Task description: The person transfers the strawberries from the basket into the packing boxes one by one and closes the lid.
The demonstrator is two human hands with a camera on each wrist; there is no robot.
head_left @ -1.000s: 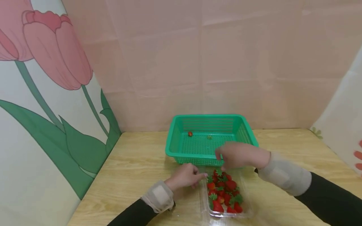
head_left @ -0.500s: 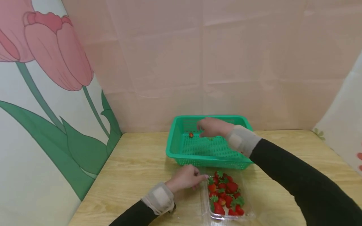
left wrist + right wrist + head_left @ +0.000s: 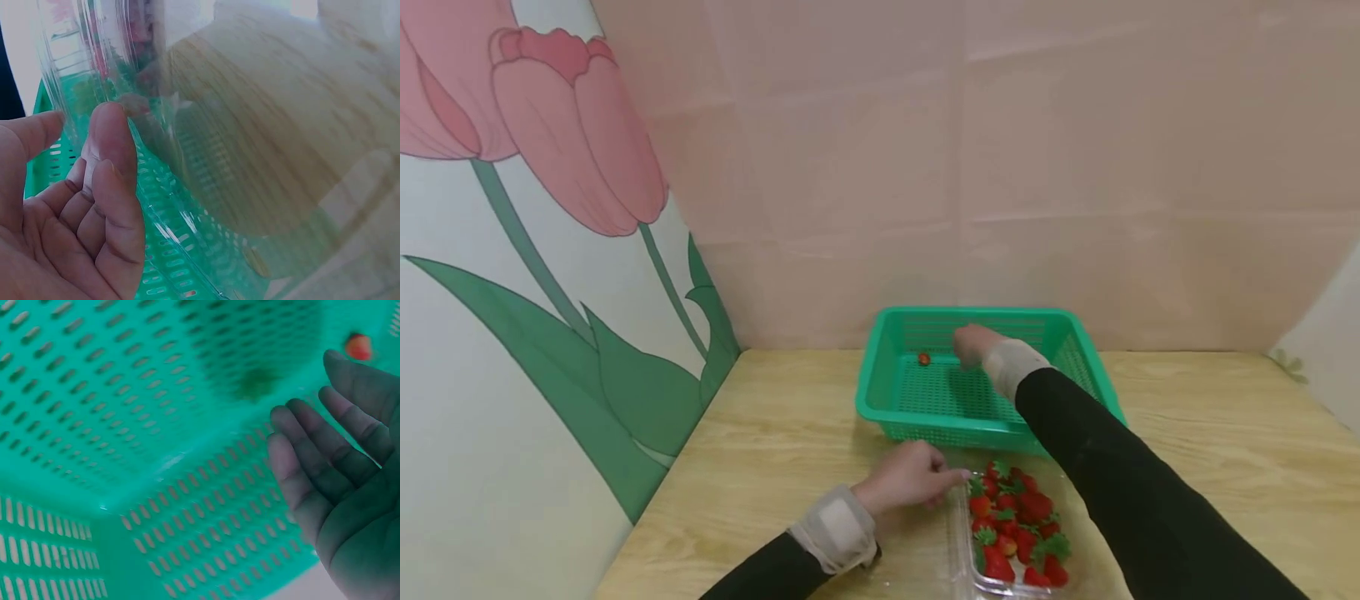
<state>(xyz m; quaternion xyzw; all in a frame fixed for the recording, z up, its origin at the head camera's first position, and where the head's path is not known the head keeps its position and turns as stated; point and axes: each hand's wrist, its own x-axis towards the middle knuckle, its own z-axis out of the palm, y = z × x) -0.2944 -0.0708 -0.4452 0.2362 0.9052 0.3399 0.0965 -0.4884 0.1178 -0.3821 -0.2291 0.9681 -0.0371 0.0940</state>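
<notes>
A green slotted plastic basket stands toward the back of the table. My right hand is inside it; in the right wrist view its fingers are loosely extended and hold nothing. One small strawberry lies on the basket floor, with a blurred green leafy bit near the fingertips. In front of the basket is a clear plastic box filled with red strawberries with green leaves. My left hand pinches the box's left rim between thumb and forefinger, the other fingers curled.
The clear lid spreads from the box's left side over the wood-grain table. A pink sheet hangs behind the basket, and a tulip-printed panel stands at the left.
My right hand has moved from above the strawberry box over the basket's front rim and down into it. The left hand stays at the box rim. The head view has shifted slightly.
</notes>
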